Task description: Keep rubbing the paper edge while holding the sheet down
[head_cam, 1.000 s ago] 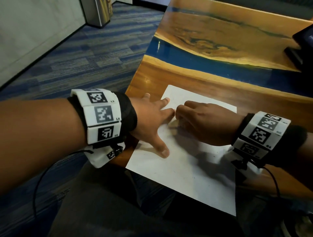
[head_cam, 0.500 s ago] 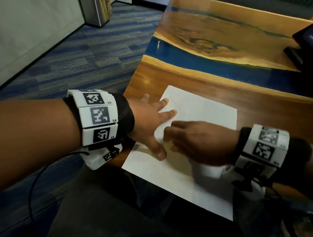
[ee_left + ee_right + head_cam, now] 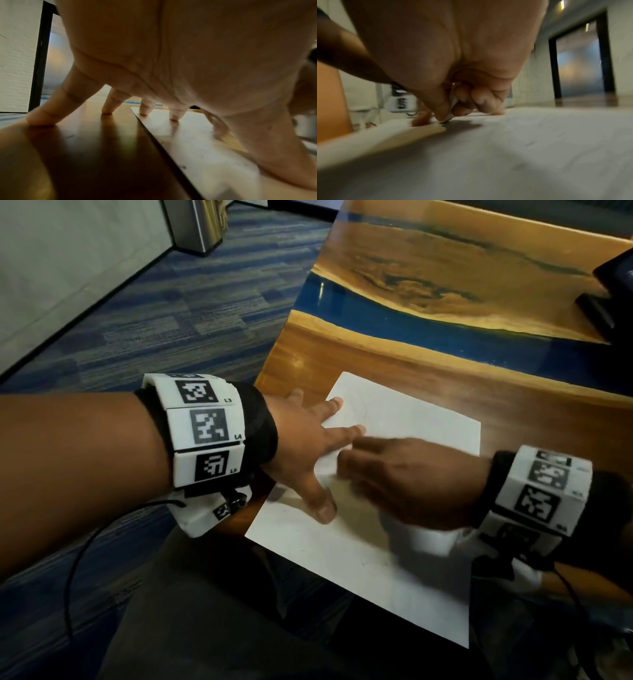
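A white sheet of paper (image 3: 394, 570) lies on the wooden table (image 3: 342, 354) near its front left corner. My left hand (image 3: 308, 443) is spread flat, holding the sheet's left side down. In the left wrist view, two of its fingertips (image 3: 174, 116) and the thumb press on the paper (image 3: 205, 148), while the two outer fingers rest on bare wood (image 3: 102, 148). My right hand (image 3: 404, 481) is blurred and lies just right of the left hand, its curled fingers down on the sheet. The right wrist view shows thumb and fingers pinching a small whitish object (image 3: 453, 100) against the paper (image 3: 522, 148).
A blue resin band (image 3: 445, 337) crosses the table behind the sheet. A dark device (image 3: 613, 285) sits at the far right edge. Blue patterned carpet (image 3: 171, 320) and a metal bin (image 3: 198, 224) are to the left. My lap (image 3: 239, 628) is below the table's front edge.
My right hand slid down the sheet towards me, then back up and left beside the left hand's fingers. The left hand stayed spread on the paper.
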`<state>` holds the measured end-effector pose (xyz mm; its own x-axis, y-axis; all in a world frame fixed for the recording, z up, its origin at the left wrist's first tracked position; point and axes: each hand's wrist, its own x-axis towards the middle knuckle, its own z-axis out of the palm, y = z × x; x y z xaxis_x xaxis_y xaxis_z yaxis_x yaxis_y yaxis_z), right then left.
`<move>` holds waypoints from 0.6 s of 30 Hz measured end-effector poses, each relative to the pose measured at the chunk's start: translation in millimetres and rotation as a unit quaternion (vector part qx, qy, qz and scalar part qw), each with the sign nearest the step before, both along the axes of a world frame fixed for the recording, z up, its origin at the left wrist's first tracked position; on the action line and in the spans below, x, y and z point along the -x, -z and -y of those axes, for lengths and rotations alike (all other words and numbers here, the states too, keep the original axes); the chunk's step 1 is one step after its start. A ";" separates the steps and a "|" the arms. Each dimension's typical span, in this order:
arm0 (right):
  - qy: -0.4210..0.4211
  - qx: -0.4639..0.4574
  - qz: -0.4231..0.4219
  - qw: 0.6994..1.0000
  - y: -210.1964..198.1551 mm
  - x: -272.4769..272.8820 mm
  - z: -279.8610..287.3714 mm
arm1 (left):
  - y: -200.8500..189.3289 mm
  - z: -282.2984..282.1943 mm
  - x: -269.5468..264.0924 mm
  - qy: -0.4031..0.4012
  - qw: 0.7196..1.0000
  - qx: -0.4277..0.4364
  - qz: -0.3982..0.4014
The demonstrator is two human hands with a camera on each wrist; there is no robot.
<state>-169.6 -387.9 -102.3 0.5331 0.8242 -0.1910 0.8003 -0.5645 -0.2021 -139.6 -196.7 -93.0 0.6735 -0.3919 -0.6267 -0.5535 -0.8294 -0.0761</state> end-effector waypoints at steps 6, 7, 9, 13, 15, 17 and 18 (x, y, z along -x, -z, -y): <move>0.077 0.012 0.016 0.997 -8.9 -22.5 10.6 | 1.5 -0.7 0.0 0.004 1.000 -0.002 0.001; 0.060 0.009 0.014 0.998 -7.5 -16.9 8.5 | 1.4 -0.3 -0.4 0.003 1.000 -0.001 0.001; -0.007 0.001 -0.017 1.000 -2.3 2.9 1.2 | 1.3 0.2 -0.7 0.003 1.000 -0.001 0.001; 0.062 0.009 -0.027 0.998 -9.6 -16.3 9.4 | 0.5 1.1 -0.5 0.008 1.000 -0.002 0.004; 0.075 0.005 0.009 0.997 -8.6 -21.7 13.7 | 0.0 1.4 0.3 0.010 1.000 -0.004 0.005; 0.015 -0.007 -0.011 1.000 -3.4 -5.3 5.8 | -0.1 1.4 -0.7 0.008 1.000 -0.005 0.002; -0.013 -0.014 -0.038 0.999 -1.0 3.2 2.9 | 0.3 1.6 -0.8 0.007 1.000 -0.006 0.001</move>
